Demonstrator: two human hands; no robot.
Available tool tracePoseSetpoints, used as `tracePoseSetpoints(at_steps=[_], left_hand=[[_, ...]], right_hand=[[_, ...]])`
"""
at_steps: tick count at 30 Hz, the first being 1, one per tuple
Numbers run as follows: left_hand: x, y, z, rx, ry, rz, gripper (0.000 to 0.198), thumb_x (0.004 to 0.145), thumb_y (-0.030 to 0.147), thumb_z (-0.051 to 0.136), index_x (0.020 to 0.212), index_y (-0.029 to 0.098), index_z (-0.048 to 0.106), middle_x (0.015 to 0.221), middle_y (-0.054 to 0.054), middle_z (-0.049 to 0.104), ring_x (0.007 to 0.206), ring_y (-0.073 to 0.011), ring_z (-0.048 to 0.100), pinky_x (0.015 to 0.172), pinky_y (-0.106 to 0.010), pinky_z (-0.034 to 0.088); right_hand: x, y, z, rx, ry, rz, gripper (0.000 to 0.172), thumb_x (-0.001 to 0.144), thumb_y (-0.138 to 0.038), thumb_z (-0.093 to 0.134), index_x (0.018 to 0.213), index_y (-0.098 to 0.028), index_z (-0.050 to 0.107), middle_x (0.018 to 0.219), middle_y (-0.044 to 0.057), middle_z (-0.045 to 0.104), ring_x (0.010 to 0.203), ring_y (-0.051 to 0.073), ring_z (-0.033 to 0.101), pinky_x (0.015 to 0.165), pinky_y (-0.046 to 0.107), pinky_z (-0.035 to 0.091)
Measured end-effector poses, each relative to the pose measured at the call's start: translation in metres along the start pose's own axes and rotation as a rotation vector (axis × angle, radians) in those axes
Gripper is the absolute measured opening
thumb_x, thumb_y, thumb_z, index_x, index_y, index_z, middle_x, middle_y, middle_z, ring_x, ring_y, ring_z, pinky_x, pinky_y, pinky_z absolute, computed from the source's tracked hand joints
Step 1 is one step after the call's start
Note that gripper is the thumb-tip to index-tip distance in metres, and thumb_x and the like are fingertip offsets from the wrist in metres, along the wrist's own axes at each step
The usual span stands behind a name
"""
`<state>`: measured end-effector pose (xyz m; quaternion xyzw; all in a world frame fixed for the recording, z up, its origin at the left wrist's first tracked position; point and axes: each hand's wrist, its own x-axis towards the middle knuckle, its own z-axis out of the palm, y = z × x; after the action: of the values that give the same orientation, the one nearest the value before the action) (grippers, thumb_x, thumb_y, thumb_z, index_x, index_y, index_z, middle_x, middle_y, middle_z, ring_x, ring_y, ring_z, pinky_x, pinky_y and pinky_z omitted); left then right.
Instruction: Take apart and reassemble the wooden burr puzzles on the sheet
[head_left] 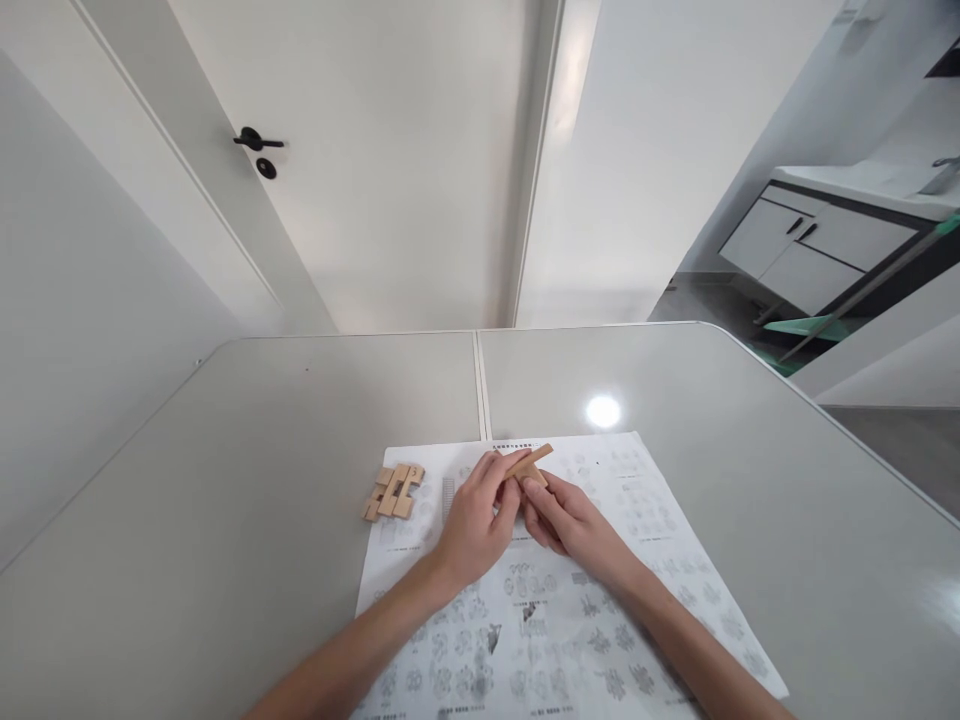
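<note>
wooden stick [529, 461], a notched puzzle bar, is held just above the printed sheet [660, 520] near its far edge, tilted with its far end raised. the left hand [476, 520] pinches it from the left with fingertips and thumb, and the right hand [566, 520] closes on it from below and to the right, so both hands meet, clamped on the same piece. a second short block seems to sit under the stick against the right fingers, though it is mostly hidden. judging from this, the step in hand is seating one bar against another, and any further move calls for a steady pinch and lining up the notches squarely, with a look at the diagrams on the sheet. counted: one stick in plain sight in the hands, perhaps one more beneath it; one loose cluster of wooden pieces [394, 491] lying at the sheet's left corner on the tabletop [262, 480], about four or five bars, too small to count surely; one sheet; two hands.
</note>
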<state>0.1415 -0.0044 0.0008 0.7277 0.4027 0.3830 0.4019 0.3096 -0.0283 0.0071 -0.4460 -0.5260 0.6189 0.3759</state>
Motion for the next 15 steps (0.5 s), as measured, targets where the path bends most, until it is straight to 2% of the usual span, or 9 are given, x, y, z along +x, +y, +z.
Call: tracePoseSetpoints(at_steps=[5, 8, 12, 15], left_hand=[[-0.001, 0.000, 0.001, -0.006, -0.031, -0.011, 0.041, 0.109, 0.028, 0.038, 0.145, 0.030, 0.058, 0.122, -0.009, 0.065, 0.103, -0.0224, 0.064, 0.093, -0.039, 0.054], [-0.001, 0.000, 0.002, -0.022, -0.003, -0.014, 0.039, 0.110, 0.031, 0.039, 0.144, 0.030, 0.059, 0.124, -0.009, 0.065, 0.109, -0.0234, 0.063, 0.099, -0.040, 0.052], [0.002, -0.001, 0.001, -0.085, 0.125, -0.057, 0.038, 0.110, 0.039, 0.041, 0.138, 0.028, 0.063, 0.118, -0.009, 0.068, 0.109, -0.0250, 0.063, 0.099, -0.041, 0.050], [0.005, -0.001, 0.000, -0.198, 0.280, -0.132, 0.039, 0.106, 0.047, 0.049, 0.132, 0.024, 0.067, 0.101, -0.009, 0.069, 0.100, -0.0260, 0.063, 0.088, -0.037, 0.052]], right_hand=[[0.001, 0.004, -0.001, 0.007, -0.010, 0.004, 0.045, 0.103, -0.064, 0.044, 0.084, -0.024, 0.047, 0.058, -0.007, 0.047, 0.046, 0.010, 0.028, 0.047, 0.027, 0.025], [0.001, 0.002, -0.001, 0.027, -0.017, 0.016, 0.043, 0.103, -0.063, 0.047, 0.084, -0.024, 0.046, 0.058, -0.008, 0.045, 0.047, 0.010, 0.026, 0.047, 0.026, 0.024], [0.000, -0.005, -0.001, 0.030, -0.055, 0.026, 0.040, 0.100, -0.063, 0.052, 0.095, -0.023, 0.050, 0.062, -0.008, 0.047, 0.047, 0.010, 0.026, 0.047, 0.026, 0.023], [0.000, -0.008, -0.002, -0.002, -0.050, 0.005, 0.042, 0.102, -0.064, 0.046, 0.098, -0.022, 0.052, 0.062, -0.006, 0.047, 0.049, 0.011, 0.029, 0.047, 0.027, 0.025]])
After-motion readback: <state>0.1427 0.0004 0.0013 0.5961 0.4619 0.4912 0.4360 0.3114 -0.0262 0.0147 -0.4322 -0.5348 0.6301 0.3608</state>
